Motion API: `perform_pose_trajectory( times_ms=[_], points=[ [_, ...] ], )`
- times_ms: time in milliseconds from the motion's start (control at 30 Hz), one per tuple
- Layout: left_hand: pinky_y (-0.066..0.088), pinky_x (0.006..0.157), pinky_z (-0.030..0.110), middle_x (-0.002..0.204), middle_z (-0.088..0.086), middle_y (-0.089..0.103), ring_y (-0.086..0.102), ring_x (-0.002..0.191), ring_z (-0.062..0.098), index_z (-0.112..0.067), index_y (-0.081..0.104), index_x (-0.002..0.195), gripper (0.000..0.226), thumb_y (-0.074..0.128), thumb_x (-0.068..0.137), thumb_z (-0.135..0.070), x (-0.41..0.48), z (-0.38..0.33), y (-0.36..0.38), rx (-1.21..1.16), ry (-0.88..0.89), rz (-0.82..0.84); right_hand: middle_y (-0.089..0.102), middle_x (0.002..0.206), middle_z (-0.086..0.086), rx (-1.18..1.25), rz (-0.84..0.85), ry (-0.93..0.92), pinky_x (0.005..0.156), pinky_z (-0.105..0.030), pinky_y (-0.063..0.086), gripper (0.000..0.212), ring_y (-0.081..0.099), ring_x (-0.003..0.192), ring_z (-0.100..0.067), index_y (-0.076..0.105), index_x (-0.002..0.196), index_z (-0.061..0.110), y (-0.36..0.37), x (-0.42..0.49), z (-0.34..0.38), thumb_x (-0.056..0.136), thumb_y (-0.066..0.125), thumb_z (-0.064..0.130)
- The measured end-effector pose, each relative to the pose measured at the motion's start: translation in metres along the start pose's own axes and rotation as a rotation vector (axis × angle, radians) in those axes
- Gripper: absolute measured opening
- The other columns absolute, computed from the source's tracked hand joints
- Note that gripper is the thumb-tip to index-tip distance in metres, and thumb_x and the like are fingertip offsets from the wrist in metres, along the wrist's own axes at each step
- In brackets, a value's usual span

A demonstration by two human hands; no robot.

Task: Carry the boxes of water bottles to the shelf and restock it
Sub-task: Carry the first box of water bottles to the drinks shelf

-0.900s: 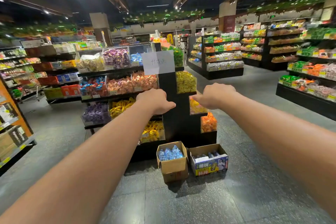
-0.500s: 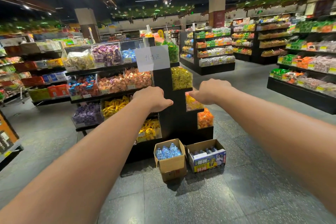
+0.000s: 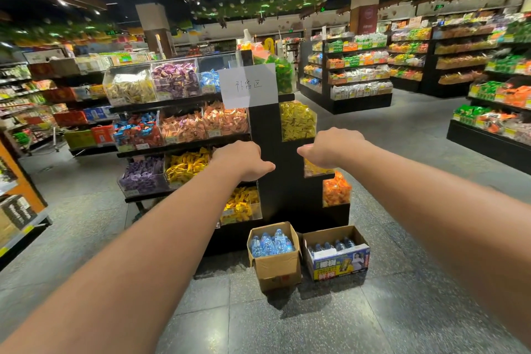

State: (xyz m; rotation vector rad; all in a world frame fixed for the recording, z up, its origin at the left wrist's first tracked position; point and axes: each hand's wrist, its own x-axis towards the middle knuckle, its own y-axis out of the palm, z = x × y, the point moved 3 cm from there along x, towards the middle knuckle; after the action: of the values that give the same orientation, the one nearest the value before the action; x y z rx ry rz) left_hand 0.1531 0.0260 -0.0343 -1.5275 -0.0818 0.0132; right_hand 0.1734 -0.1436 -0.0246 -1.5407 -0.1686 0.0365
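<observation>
Boxes of water bottles — plain brown carton (image 3: 275, 264) and printed carton (image 3: 338, 256) — sit side by side on the floor against the candy display (image 3: 275, 152). Left hand (image 3: 240, 158) and right hand (image 3: 330, 146) hang loosely curled, empty; crouch close, grip one carton underneath.

I stand on a grey speckled tile floor (image 3: 316, 325) facing a black candy display (image 3: 267, 158) with a paper sign (image 3: 248, 85) taped on it. Behind it rise two pillars under a dark ceiling with spotlights; stocked shelves (image 3: 359, 72) stand to its right.
</observation>
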Motion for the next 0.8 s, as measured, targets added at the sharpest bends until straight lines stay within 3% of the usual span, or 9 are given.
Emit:
perform_pose_trajectory(
  times_ms=[333,500,667,800],
  points=[
    [0.051,0.089,0.041,0.117,0.004,0.061,0.057,0.105,0.023,-0.016,0.056,0.122,0.053,0.045,0.090,-0.057,0.079,-0.061,0.024,-0.024,-0.059,0.036,0.057,0.126,-0.008,0.015,0.030,-0.076,0.093,-0.040,0.043,0.064,0.053,0.117,-0.030,0.050,0.132,0.014,0.024,0.086,-0.060,0.094,0.031,0.062],
    [0.051,0.089,0.040,0.112,0.002,0.061,0.057,0.104,0.021,-0.018,0.057,0.119,0.050,0.045,0.090,-0.056,0.101,-0.087,0.041,0.001,-0.087,0.082,0.054,0.132,-0.008,0.015,0.042,-0.124,0.103,-0.044,0.037,0.064,0.048,0.125,-0.030,0.044,0.138,0.014,0.044,0.109,-0.085,0.095,0.032,0.059],
    [0.051,0.089,0.042,0.114,0.002,0.061,0.057,0.107,0.023,-0.019,0.057,0.120,0.052,0.045,0.088,-0.058,0.119,-0.100,0.054,0.013,-0.107,0.094,0.057,0.127,-0.007,0.006,0.065,-0.151,0.084,-0.035,0.043,0.060,0.055,0.115,-0.028,0.053,0.129,0.013,0.061,0.125,-0.104,0.095,0.032,0.058],
    [0.052,0.084,0.040,0.110,0.001,0.061,0.058,0.102,0.022,-0.019,0.059,0.116,0.050,0.046,0.087,-0.058,0.133,-0.104,0.063,0.027,-0.105,0.093,0.055,0.130,-0.008,0.010,0.097,-0.136,0.089,-0.037,0.044,0.061,0.052,0.119,-0.028,0.053,0.130,0.013,0.071,0.138,-0.114,0.095,0.031,0.058]
  ],
)
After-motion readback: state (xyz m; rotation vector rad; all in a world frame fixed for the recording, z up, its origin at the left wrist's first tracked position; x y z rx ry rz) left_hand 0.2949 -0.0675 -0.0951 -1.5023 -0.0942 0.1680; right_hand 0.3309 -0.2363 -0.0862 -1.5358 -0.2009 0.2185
